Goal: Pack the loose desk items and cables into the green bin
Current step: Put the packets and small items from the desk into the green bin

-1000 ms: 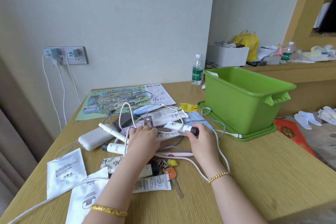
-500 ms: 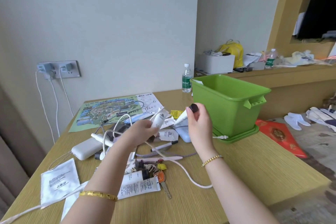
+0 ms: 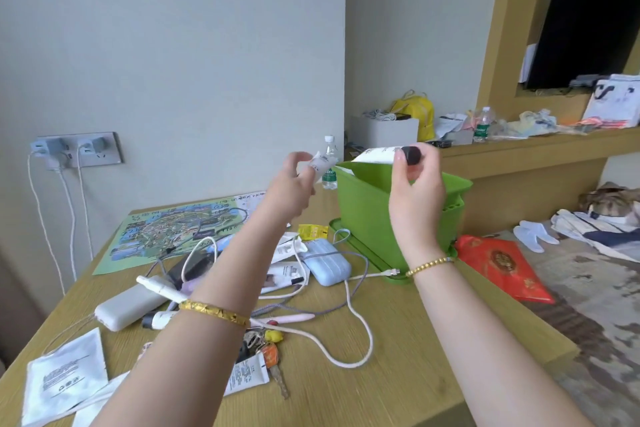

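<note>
The green bin (image 3: 367,215) stands on its green lid at the right of the wooden desk (image 3: 415,340). My right hand (image 3: 414,187) pinches a white tube with a dark cap (image 3: 381,154) above the bin's near rim. My left hand (image 3: 292,184) holds a smaller white tube (image 3: 322,165) just left of the bin. Below my arms lies a heap of loose things: a white power bank (image 3: 128,303), a light blue case (image 3: 327,262), white cables (image 3: 356,326), pens, keys (image 3: 266,347), another tube and white sachets (image 3: 64,378).
A colourful map (image 3: 173,236) lies at the desk's back. Chargers sit in a wall socket (image 3: 76,151) with cables hanging down. A water bottle (image 3: 329,163) stands behind the bin. A cluttered shelf (image 3: 519,146) runs to the right. A red packet (image 3: 502,263) lies on the bed.
Both hands picked a tube each from the heap and rose with them toward the bin. The right one now hangs over the bin's rim.
</note>
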Available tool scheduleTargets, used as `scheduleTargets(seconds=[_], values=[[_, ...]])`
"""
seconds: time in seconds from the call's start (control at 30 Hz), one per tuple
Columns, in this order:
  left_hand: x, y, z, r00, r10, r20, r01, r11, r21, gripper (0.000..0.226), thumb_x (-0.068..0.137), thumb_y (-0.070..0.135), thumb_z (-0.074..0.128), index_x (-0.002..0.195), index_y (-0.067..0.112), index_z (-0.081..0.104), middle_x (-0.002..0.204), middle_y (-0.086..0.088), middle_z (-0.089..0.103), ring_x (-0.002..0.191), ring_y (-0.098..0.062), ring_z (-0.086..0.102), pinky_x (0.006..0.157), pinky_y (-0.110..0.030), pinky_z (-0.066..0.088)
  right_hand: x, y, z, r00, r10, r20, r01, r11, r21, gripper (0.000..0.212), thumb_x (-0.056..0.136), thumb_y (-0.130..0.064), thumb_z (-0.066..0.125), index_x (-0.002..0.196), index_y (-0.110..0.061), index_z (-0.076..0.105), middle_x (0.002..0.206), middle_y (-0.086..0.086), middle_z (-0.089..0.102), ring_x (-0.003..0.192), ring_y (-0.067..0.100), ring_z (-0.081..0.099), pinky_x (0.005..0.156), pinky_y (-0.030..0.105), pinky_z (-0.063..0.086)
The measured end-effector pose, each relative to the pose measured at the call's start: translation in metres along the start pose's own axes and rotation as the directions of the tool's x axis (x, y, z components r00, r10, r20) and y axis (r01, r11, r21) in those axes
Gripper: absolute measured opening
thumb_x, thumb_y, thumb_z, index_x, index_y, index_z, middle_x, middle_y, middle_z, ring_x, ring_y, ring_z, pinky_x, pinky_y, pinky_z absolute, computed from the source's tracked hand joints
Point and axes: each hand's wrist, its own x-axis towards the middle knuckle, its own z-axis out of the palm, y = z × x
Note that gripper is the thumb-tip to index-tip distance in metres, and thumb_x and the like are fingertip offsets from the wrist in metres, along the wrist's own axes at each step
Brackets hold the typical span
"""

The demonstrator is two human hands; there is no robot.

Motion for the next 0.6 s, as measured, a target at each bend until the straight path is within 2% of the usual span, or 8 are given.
scheduleTargets(seconds=[0.1, 0.17, 0.23, 0.3, 0.37, 0.47, 0.53, 0.6], values=[[0.015, 0.017, 0.037, 0.990, 0.003, 0.141, 0.003, 0.999, -0.043, 0.035, 0.095, 0.016, 0.028, 0.118, 0.025, 0.052, 0.073, -0.002, 0.045, 0.054, -0.015, 0.036, 0.047, -0.021, 0.032, 0.032, 0.016, -0.014, 0.989, 0.020, 0.143, 0.034, 0.930, -0.367, 0.018, 0.092, -0.028, 0.052, 0.102, -0.013, 0.055, 0.093, 0.006, 0.065, 0.089, 0.028, 0.053, 0.071, 0.034, 0.038], [0.025, 0.021, 0.064, 0.976, -0.018, 0.218, 0.011, 0.999, 0.032, 0.037, 0.095, 0.016, 0.028, 0.121, 0.021, 0.054, 0.078, -0.003, 0.047, 0.059, -0.015, 0.039, 0.049, -0.022, 0.033, 0.045, 0.031, -0.023, 0.972, 0.080, 0.222, 0.061, 0.821, -0.567, 0.017, 0.092, -0.026, 0.051, 0.102, -0.013, 0.056, 0.096, 0.011, 0.066, 0.094, 0.032, 0.052, 0.078, 0.037, 0.036], [0.033, 0.020, 0.089, 0.959, 0.002, 0.284, -0.046, 0.988, 0.148, 0.039, 0.096, 0.017, 0.028, 0.127, 0.019, 0.051, 0.083, -0.004, 0.051, 0.064, -0.016, 0.045, 0.051, -0.023, 0.035, 0.052, 0.043, -0.030, 0.955, 0.153, 0.255, 0.062, 0.734, -0.676, 0.015, 0.091, -0.025, 0.051, 0.101, -0.015, 0.057, 0.095, 0.011, 0.067, 0.096, 0.032, 0.054, 0.081, 0.037, 0.032], [0.040, 0.014, 0.109, 0.960, 0.054, 0.275, -0.124, 0.963, 0.241, 0.041, 0.096, 0.016, 0.030, 0.133, 0.020, 0.048, 0.091, -0.008, 0.059, 0.072, -0.022, 0.055, 0.061, -0.026, 0.045, 0.055, 0.052, -0.033, 0.944, 0.199, 0.265, 0.056, 0.691, -0.721, 0.015, 0.090, -0.027, 0.052, 0.100, -0.018, 0.059, 0.094, 0.009, 0.069, 0.096, 0.030, 0.057, 0.084, 0.036, 0.030], [0.048, 0.006, 0.126, 0.979, 0.122, 0.164, -0.174, 0.920, 0.352, 0.043, 0.097, 0.018, 0.030, 0.137, 0.025, 0.044, 0.110, -0.014, 0.063, 0.100, -0.035, 0.056, 0.084, -0.035, 0.048, 0.055, 0.058, -0.033, 0.937, 0.209, 0.279, 0.066, 0.678, -0.732, 0.016, 0.090, -0.030, 0.053, 0.099, -0.019, 0.059, 0.092, 0.006, 0.069, 0.095, 0.028, 0.058, 0.086, 0.036, 0.028], [0.055, 0.003, 0.141, 0.985, 0.173, 0.022, -0.164, 0.876, 0.453, 0.042, 0.098, 0.022, 0.030, 0.140, 0.028, 0.036, 0.114, -0.016, 0.061, 0.113, -0.037, 0.045, 0.091, -0.042, 0.038, 0.050, 0.065, -0.029, 0.923, 0.224, 0.313, 0.091, 0.662, -0.744, 0.018, 0.090, -0.034, 0.053, 0.098, -0.021, 0.062, 0.089, 0.003, 0.069, 0.098, 0.026, 0.057, 0.093, 0.038, 0.025], [0.059, 0.002, 0.147, 0.986, 0.151, 0.067, -0.163, 0.823, 0.544, 0.041, 0.098, 0.026, 0.030, 0.139, 0.027, 0.035, 0.115, -0.014, 0.061, 0.119, -0.035, 0.042, 0.099, -0.046, 0.031, 0.049, 0.067, -0.027, 0.910, 0.257, 0.325, 0.098, 0.628, -0.772, 0.019, 0.092, -0.033, 0.051, 0.095, -0.022, 0.065, 0.087, 0.003, 0.068, 0.104, 0.027, 0.054, 0.107, 0.045, 0.015], [0.063, 0.000, 0.149, 0.984, 0.095, 0.151, -0.170, 0.756, 0.632, 0.039, 0.099, 0.028, 0.029, 0.137, 0.026, 0.039, 0.118, -0.009, 0.062, 0.126, -0.034, 0.038, 0.110, -0.055, 0.015, 0.048, 0.069, -0.026, 0.901, 0.279, 0.333, 0.108, 0.599, -0.794, 0.023, 0.094, -0.028, 0.047, 0.088, -0.021, 0.068, 0.081, 0.002, 0.067, 0.108, 0.028, 0.052, 0.112, 0.052, 0.000]])
